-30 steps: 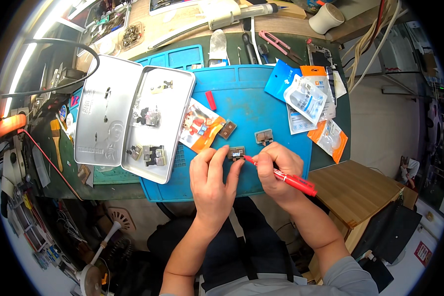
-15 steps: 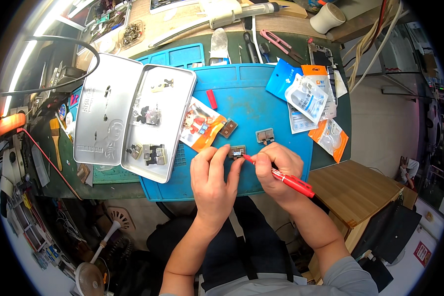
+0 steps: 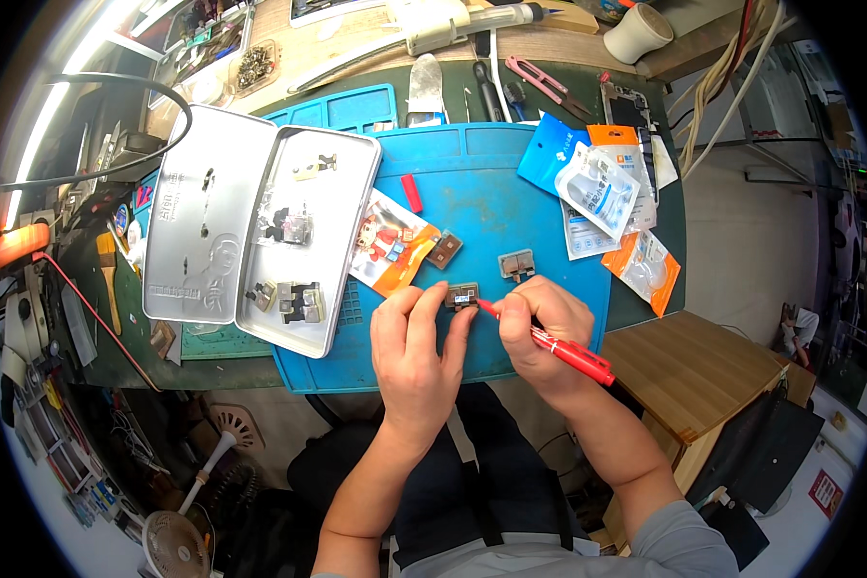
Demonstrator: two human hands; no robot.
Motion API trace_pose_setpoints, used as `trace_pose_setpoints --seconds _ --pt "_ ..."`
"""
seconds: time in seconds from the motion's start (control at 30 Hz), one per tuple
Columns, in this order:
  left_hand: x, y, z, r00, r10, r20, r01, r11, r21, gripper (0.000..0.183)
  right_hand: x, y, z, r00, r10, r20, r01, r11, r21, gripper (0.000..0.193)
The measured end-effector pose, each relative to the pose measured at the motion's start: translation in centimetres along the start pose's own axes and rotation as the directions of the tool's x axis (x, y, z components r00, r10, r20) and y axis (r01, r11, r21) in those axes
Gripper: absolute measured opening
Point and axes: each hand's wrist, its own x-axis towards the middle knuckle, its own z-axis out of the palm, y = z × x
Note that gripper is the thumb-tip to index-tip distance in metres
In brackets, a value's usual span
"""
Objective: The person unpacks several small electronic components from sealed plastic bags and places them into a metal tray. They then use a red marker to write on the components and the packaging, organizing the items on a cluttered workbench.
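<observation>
Between the thumb and fingertips of my left hand (image 3: 414, 339) is a small square part in a clear case (image 3: 460, 296), kept down at the blue work mat (image 3: 486, 202). My right hand (image 3: 547, 332) grips a red marker pen (image 3: 576, 357) like a writing tool, its uncapped tip right at the part's right edge. Whether the tip touches it, I cannot tell. A similar cased part (image 3: 516, 263) lies just beyond my right fingers, and a brownish square one (image 3: 444, 249) sits beside an orange packet (image 3: 395, 255). Farther back on the mat rests a red pen cap (image 3: 411, 193).
An open metal tin (image 3: 347, 197) with several small clear-cased parts stands on the left. Blue, white and orange packets (image 3: 597, 188) are heaped at the right. Pink-handled scissors (image 3: 544, 82) and a screwdriver (image 3: 489, 91) lie at the back. A wooden cabinet (image 3: 698, 371) is at the right.
Both hands keep nearly the same place and grip. The marker has shifted very slightly; the other things lie as before.
</observation>
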Motion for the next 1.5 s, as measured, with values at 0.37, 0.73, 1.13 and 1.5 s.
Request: trace_pose_setpoints --seconds 0.37,0.73,1.13,1.5 --pt "1.8 1.4 1.8 0.997 0.077 -0.016 -0.074 0.988 0.134 0.039 -1.2 0.2 -1.2 0.967 0.166 -0.193 -0.091 0.934 0.344 0.019" --pt "3.9 0.6 0.0 1.000 -0.020 -0.014 0.023 0.983 0.180 0.027 -1.2 0.5 -1.5 0.967 0.187 -0.174 -0.117 0.931 0.346 0.017" --pt "2.0 -0.4 -1.1 1.000 -0.029 0.005 0.028 0.997 0.069 0.031 0.5 -1.0 1.0 1.000 -0.020 -0.021 0.022 0.993 0.113 0.018" --pt "2.1 -0.8 -1.1 0.997 -0.074 -0.014 0.074 0.997 -0.025 0.028 0.9 -0.6 1.8 0.997 -0.061 0.053 0.059 0.998 0.026 0.015"
